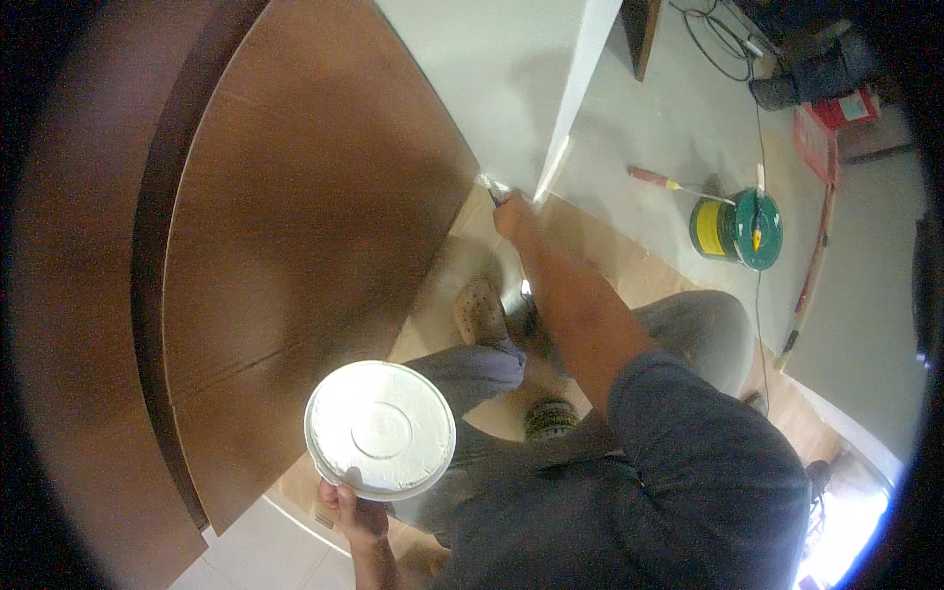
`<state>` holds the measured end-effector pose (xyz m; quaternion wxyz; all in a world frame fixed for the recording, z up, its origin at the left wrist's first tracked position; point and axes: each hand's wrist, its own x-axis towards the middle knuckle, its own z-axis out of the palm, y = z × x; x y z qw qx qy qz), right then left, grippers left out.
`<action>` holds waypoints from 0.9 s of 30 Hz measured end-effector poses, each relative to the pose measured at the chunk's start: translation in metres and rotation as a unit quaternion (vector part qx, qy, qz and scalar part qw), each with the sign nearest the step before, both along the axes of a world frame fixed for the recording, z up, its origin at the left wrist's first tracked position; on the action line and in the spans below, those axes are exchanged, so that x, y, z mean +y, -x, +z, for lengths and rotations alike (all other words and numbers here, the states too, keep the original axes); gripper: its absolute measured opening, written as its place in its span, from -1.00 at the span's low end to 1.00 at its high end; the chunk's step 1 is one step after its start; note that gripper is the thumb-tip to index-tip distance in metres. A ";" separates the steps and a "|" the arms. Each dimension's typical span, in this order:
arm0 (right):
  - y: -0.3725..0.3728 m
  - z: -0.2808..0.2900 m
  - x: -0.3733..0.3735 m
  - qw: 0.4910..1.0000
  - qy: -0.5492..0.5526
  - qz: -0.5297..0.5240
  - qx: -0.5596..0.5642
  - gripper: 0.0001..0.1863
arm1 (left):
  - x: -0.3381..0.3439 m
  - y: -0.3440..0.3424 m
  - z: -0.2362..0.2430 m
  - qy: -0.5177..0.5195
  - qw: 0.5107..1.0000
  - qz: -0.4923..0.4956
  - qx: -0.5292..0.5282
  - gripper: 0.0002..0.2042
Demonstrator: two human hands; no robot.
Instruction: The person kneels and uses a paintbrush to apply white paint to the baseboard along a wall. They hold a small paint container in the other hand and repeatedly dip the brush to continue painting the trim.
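In my left hand (pixel 352 513) is a round white lid (pixel 382 431), gripped by its near rim and held nearly level, with white smears on its surface. My right arm reaches forward to the foot of the white wall (pixel 511 88). There my right hand (pixel 509 216) is closed round a slim dark-handled tool (pixel 494 197). The tool's tip is at the corner where the wall meets the brown panel (pixel 324 197) and the floor; its exact kind is too small to make out.
A green bucket (pixel 710 228) with a yellow label stands at right, small tools on its lid. Beside it is a red-handled tool (pixel 651 177). A cable (pixel 759 324) runs along the floor. Red containers (pixel 846 108) sit far right. My legs and shoes (pixel 480 310) are below my right arm.
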<state>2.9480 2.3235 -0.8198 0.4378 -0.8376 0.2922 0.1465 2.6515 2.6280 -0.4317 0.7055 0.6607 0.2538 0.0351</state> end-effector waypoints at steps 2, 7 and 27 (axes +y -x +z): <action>-0.002 0.000 -0.001 1.000 -0.006 -0.005 -0.018 -0.59 | 0.008 0.006 -0.002 0.000 1.000 -0.003 0.013 -0.45; -0.007 -0.023 -0.003 0.994 -0.027 -0.096 -0.039 -0.66 | -0.003 0.002 0.000 -0.019 1.000 0.011 0.012 -0.47; 0.101 0.029 -0.136 0.952 -0.104 -0.287 -0.028 -0.84 | 0.000 -0.006 -0.014 0.068 0.990 -0.066 -0.103 -0.63</action>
